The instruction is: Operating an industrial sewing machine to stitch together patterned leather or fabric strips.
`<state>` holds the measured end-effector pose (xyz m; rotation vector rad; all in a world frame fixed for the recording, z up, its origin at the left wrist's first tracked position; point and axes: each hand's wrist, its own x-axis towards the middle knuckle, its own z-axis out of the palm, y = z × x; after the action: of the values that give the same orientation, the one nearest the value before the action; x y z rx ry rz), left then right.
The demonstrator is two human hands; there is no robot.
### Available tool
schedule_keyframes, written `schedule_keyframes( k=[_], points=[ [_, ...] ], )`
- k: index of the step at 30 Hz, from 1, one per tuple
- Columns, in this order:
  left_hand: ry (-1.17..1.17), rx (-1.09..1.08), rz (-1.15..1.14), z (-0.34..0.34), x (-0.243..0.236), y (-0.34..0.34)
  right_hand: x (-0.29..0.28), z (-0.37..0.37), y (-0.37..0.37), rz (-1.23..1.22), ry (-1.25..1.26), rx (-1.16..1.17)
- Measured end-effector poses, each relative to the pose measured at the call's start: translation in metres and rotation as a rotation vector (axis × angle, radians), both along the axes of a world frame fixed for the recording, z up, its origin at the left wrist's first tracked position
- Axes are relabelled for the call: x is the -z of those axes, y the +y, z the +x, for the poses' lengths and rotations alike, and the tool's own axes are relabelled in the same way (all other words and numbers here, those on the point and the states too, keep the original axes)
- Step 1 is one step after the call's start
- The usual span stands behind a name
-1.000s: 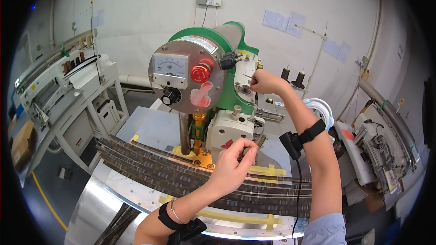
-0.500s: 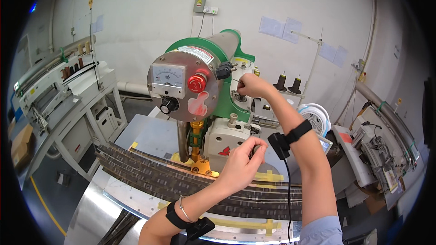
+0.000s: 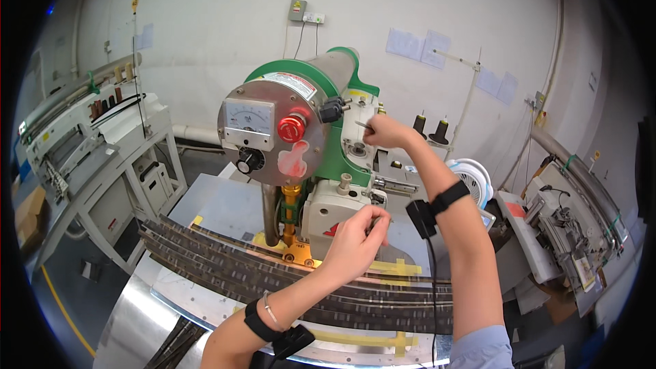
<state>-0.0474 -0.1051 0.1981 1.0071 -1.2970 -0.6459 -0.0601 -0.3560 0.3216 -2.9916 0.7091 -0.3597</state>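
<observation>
My right hand [image 3: 389,132] is closed around a thin, pointed metal tool [image 3: 363,125], whose tip pokes out to the left. It hovers just above and right of a round metal fitting [image 3: 357,149] on top of a white and green sewing machine head [image 3: 342,206]. Lower down, in front of the machine's right side, my left hand [image 3: 357,240] has thumb and fingers pinched. A small dark thing shows between them, too hidden to name. Below my left forearm, dark patterned strips [image 3: 225,270] lie across the work table.
A large cylinder with a gauge [image 3: 249,123], black knob [image 3: 251,160] and red stop button [image 3: 292,127] stands left of my hands. A brass nozzle [image 3: 292,215] points down at the strips. Thread cones [image 3: 439,131] and a white fan [image 3: 471,181] are at the right.
My right hand has lifted off the round fitting and drawn right, and the thin metal tool now shows. My left hand stays pinched, little moved. The view has shifted slightly.
</observation>
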Motion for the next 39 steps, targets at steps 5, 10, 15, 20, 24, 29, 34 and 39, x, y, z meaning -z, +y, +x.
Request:
schedule_keyframes(
  k=[5, 10, 15, 20, 24, 29, 34, 39],
  points=[
    [-0.042, -0.047, -0.063, -0.003, 0.006, 0.005, 0.002, 0.008, 0.025, 0.069, -0.141, -0.188],
    [-0.072, -0.045, -0.066, -0.007, 0.0, 0.003, 0.004, -0.001, 0.002, -0.089, 0.012, -0.011],
    [-0.103, -0.09, -0.05, -0.005, -0.004, 0.012, 0.005, 0.008, 0.028, -0.002, 0.016, -0.154],
    [-0.084, -0.094, -0.051, -0.005, -0.008, 0.0, 0.007, 0.002, 0.002, -0.107, 0.068, -0.031],
    [-0.066, -0.108, -0.032, -0.004, -0.012, 0.0, 0.012, 0.015, 0.023, -0.105, -0.069, -0.126],
    [-0.377, -0.158, -0.122, -0.015, 0.002, 0.022, 0.003, -0.007, 0.025, 0.162, -0.042, -0.081],
    [-0.603, -0.146, -0.133, -0.031, -0.002, 0.033, 0.031, -0.001, -0.001, 0.084, -0.295, -0.196],
    [-0.642, -0.211, -0.167, -0.019, 0.005, 0.042, 0.014, -0.013, 0.02, -0.106, -0.075, -0.079]
  ],
)
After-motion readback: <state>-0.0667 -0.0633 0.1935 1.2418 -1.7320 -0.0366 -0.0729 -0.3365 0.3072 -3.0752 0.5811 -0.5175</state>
